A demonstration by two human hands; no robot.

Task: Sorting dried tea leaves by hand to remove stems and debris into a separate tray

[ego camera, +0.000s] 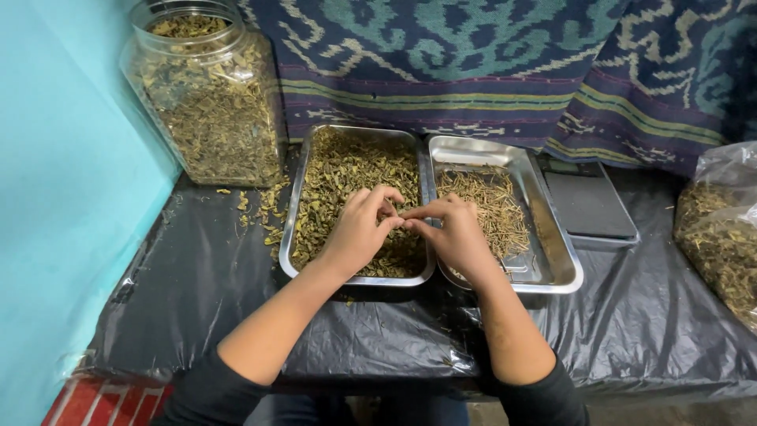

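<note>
Left hand over the left steel tray, fingers curled narrow, tips pinched together on a bit of dried leaf; right hand at 3 o'clock of it, straddling the shared tray rims, fingers also narrow, thumb and forefinger meeting the left fingertips; cannot tell which hand actually holds the small piece between them. Left tray is full of dried green-brown leaves; right steel tray just beside it, touching rim to rim, holds a thinner layer of pale stems, bare metal at its near end. Clear plastic jar of the same leaves at 10 o'clock of the trays, loose crumbs spilled below it on the black plastic sheet. Small dark scale at 3 o'clock of the right tray; clear bag of leaves further out at 3; patterned cloth hangs at 12 o'clock; turquoise wall at 9.
</note>
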